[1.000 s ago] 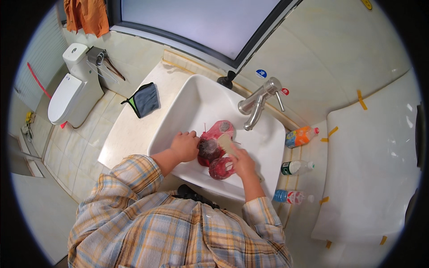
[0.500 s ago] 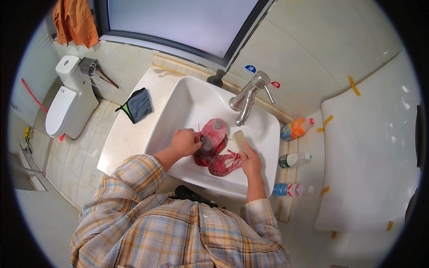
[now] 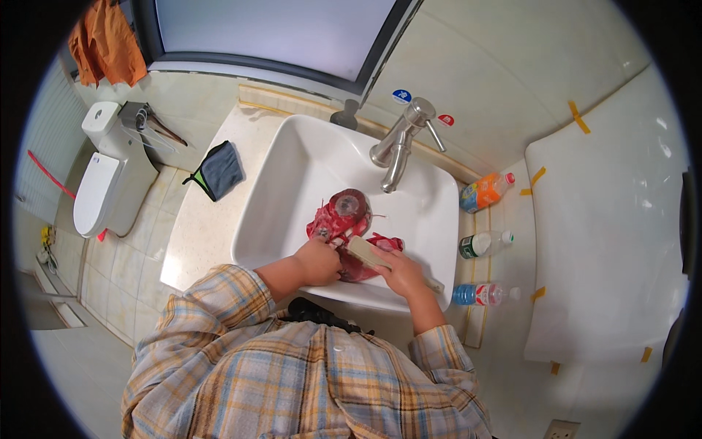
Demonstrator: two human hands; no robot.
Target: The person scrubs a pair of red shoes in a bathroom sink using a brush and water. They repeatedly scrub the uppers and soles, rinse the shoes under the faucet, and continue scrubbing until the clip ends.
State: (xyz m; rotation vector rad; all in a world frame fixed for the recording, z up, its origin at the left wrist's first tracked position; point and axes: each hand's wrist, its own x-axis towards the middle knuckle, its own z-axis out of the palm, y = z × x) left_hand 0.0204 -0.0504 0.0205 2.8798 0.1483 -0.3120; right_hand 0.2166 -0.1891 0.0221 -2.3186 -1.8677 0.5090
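Observation:
A wet red shoe (image 3: 344,210) lies in the white sink (image 3: 263,190), its round toe or heel end with a grey patch toward the tap. My left hand (image 3: 319,262) is closed on the near end of this shoe. In my right hand (image 3: 402,274) is a pale scrub brush (image 3: 365,252), pressed against or just over the red material beside my left hand. Its bristles are hidden underneath. Another red shoe (image 3: 387,241) lies partly under the brush and my right hand; where one shoe ends and the other begins I cannot tell.
A metal tap (image 3: 398,161) rises at the sink's back right. Several bottles, including an orange one (image 3: 482,192), line the right side. A grey cloth (image 3: 223,170) lies on the counter (image 3: 197,241) at left. A toilet (image 3: 102,183) stands farther left.
The red shoe has been turned and shows more of its round end. My left hand has moved nearer to me, and my right hand has brought the brush left onto the shoe area.

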